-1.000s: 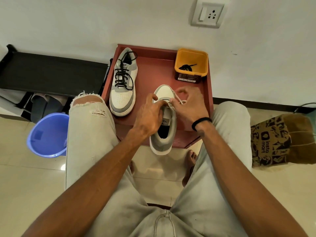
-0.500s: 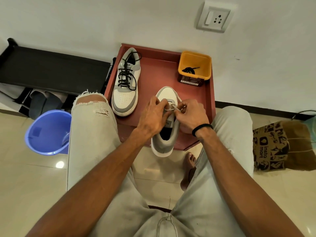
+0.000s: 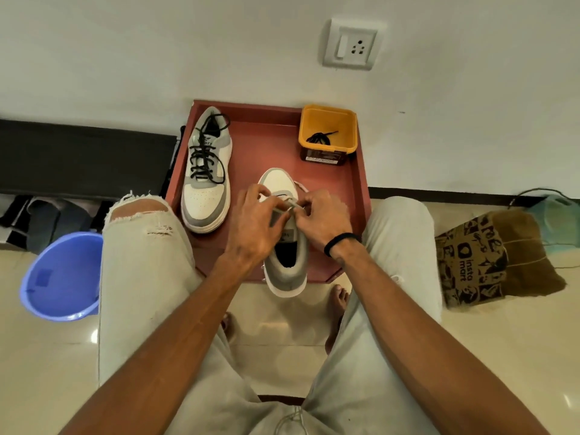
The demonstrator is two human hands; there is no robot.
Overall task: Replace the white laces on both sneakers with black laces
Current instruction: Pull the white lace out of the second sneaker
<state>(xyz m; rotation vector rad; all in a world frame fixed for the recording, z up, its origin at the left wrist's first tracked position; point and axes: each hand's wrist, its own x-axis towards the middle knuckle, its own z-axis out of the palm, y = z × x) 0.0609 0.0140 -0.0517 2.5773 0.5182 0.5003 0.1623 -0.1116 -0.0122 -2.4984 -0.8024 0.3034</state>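
Note:
Two white and grey sneakers lie on a red tray table (image 3: pixel 351 183). The left sneaker (image 3: pixel 205 174) carries black laces. The near sneaker (image 3: pixel 284 246) sits at the table's front edge, heel overhanging toward me. My left hand (image 3: pixel 255 229) and my right hand (image 3: pixel 323 219) meet over its tongue, and both pinch the white lace (image 3: pixel 292 204) at the eyelets. A loop of white lace shows by the toe on the right. A coiled black lace (image 3: pixel 318 138) rests in the orange tub (image 3: pixel 328 120) at the table's back right.
A blue bucket (image 3: pixel 61 277) stands on the floor at my left knee. A printed paper bag (image 3: pixel 489 259) lies to the right. A dark bench (image 3: pixel 81 158) runs along the wall on the left. My knees flank the table, and the white wall is close behind it.
My right hand has drawn in from the toe side toward the tongue. Both hands now work close together on the white lace. The camera has tilted slightly.

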